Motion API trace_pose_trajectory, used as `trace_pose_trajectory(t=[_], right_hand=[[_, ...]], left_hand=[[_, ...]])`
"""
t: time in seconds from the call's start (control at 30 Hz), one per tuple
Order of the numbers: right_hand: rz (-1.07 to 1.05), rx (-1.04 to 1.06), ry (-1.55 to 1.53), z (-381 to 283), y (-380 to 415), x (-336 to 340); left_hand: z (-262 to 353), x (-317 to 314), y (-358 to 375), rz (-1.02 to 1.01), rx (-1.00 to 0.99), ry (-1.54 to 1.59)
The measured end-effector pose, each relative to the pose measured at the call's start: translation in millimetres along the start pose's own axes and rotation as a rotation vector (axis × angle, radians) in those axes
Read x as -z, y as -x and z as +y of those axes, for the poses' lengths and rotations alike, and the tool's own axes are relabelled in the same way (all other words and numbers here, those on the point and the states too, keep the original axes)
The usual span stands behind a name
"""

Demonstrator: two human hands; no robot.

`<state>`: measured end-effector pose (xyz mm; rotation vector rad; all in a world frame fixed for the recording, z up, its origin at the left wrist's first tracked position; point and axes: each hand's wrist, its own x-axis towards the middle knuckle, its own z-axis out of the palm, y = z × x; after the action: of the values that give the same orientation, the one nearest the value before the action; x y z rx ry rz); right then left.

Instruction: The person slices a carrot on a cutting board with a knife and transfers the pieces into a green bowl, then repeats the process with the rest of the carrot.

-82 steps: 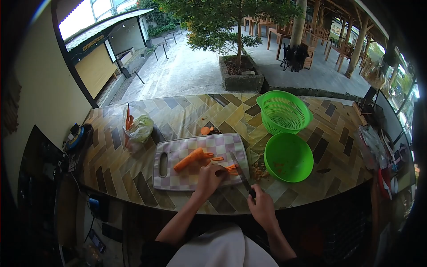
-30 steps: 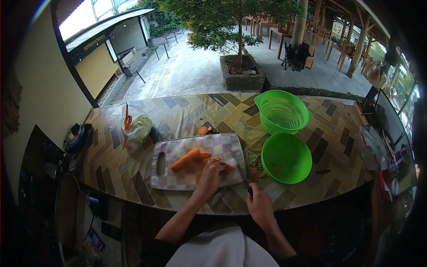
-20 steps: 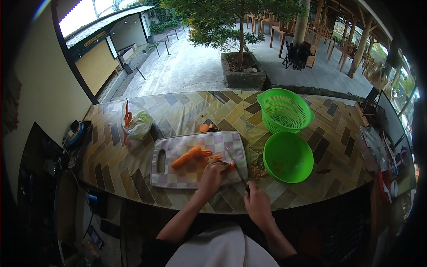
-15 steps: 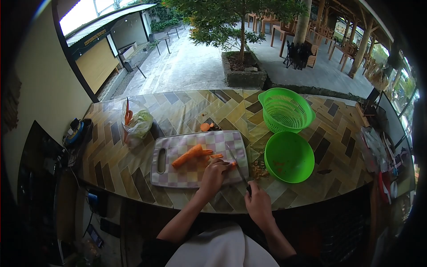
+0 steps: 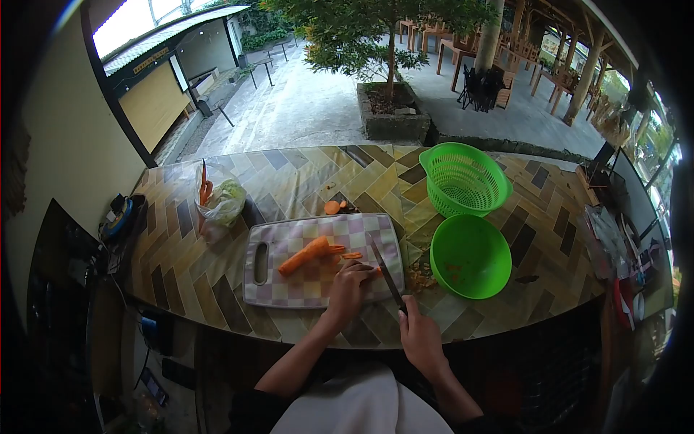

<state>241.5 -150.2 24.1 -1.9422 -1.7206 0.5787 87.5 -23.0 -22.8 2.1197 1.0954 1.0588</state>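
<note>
A checkered cutting board (image 5: pixel 289 293) lies on the table with a thick orange carrot (image 5: pixel 307 254) on it. Carrot strips (image 5: pixel 351 255) rest beside the carrot's cut end. My left hand (image 5: pixel 348 289) is closed over a carrot piece near the board's right side, and only a bit of orange shows past the fingertips. My right hand (image 5: pixel 419 329) grips a knife (image 5: pixel 386 269) by its dark handle. The blade points up and left over the board, just right of my left fingertips.
Right of the board stand a green bowl (image 5: pixel 473 253) with small orange bits inside and a green colander (image 5: pixel 466 177) behind it. Peelings (image 5: pixel 419 277) lie between board and bowl. A plastic bag of vegetables (image 5: pixel 225 202) sits at the left, carrot ends (image 5: pixel 332 207) behind the board.
The knife blade has shifted slightly, with my right hand still on its handle. My left hand stays at nearly the same spot, and the view has moved a little.
</note>
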Motion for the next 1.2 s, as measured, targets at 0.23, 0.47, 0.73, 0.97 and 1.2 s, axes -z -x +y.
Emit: trace_pose_trajectory(t=[0.23, 0.47, 0.73, 0.97, 1.2], right_hand=[[-0.056, -0.034, 0.055, 2, 2, -1], [-0.13, -0.042, 0.078, -1, 3, -3], [-0.251, -0.082, 0.081, 1, -11, 0], [-0.267, -0.077, 0.158, -6, -14, -1], [-0.329, -0.066, 0.205, 0, 16, 15]], left_hand=[[1, 0, -3, 0.012, 0.008, -0.008], [-1, -5, -3, 0.016, 0.011, -0.025], [-2, -6, -3, -0.001, 0.004, -0.02], [-2, -8, -2, 0.035, -0.004, -0.045], [8, -9, 0, 0.078, 0.034, -0.045]])
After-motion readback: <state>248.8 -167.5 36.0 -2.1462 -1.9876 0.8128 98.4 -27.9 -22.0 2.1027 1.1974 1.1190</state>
